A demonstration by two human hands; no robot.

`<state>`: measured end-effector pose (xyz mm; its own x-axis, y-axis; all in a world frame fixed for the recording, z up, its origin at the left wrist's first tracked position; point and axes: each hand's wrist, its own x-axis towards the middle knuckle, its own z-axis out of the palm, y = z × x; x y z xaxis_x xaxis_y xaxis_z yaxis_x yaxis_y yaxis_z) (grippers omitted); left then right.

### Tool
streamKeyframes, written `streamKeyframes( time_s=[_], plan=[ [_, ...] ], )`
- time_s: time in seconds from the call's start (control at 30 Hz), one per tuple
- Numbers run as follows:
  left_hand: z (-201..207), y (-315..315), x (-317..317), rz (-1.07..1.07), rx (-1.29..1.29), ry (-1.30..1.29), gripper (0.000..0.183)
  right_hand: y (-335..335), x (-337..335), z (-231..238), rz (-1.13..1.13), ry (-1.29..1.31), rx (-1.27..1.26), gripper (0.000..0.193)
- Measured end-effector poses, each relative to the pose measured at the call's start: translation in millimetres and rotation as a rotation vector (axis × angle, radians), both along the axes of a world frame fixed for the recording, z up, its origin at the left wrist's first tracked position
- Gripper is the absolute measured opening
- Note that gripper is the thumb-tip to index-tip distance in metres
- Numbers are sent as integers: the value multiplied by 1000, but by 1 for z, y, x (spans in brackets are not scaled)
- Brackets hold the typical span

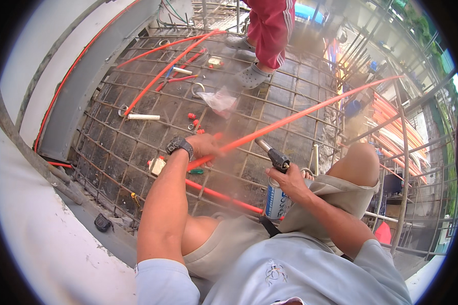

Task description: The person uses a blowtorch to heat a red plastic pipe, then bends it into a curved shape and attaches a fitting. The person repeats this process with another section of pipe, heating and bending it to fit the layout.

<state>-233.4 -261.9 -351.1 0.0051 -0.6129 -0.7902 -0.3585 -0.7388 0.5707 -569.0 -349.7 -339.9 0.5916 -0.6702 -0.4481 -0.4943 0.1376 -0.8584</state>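
My left hand (205,146), with a black watch on its wrist, is closed round a long orange pipe (285,121). The pipe slants up to the far right and looks slightly smeared near the hand. My right hand (291,182) grips a blowtorch (278,159) with a black body and metal nozzle, fixed on a blue and white gas canister (275,201). The nozzle points up and left, just beneath the pipe; no flame can be made out. Another orange pipe (221,195) lies below, between my knees and the rebar. Small red fittings (196,122) lie beyond my left hand.
A rebar grid (112,145) covers the dark deck. A person in red trousers (270,33) and grey clogs stands ahead. Nearby lie a clear plastic bag (221,100), a white tube (143,117) and more orange pipes (173,68). Scaffold poles (403,147) rise at right.
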Motion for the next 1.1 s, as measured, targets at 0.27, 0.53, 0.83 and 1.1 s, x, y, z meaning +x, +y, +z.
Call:
streamKeyframes(
  time_s=[0.27, 0.53, 0.83, 1.1],
  plan=[
    [3, 5, 0, 9, -50, -21, 46, 1, -3, -3, 92, -4, -78, 30],
    [2, 3, 4, -6, -81, -84, 50, -3, -5, -8, 134, 28, -58, 29],
    [-6, 1, 11, 22, -32, -63, 42, -6, -2, -1, 112, 29, -55, 28],
    [-8, 3, 14, 81, -71, -19, 42, -3, -1, -2, 112, 27, -74, 30]
  ],
)
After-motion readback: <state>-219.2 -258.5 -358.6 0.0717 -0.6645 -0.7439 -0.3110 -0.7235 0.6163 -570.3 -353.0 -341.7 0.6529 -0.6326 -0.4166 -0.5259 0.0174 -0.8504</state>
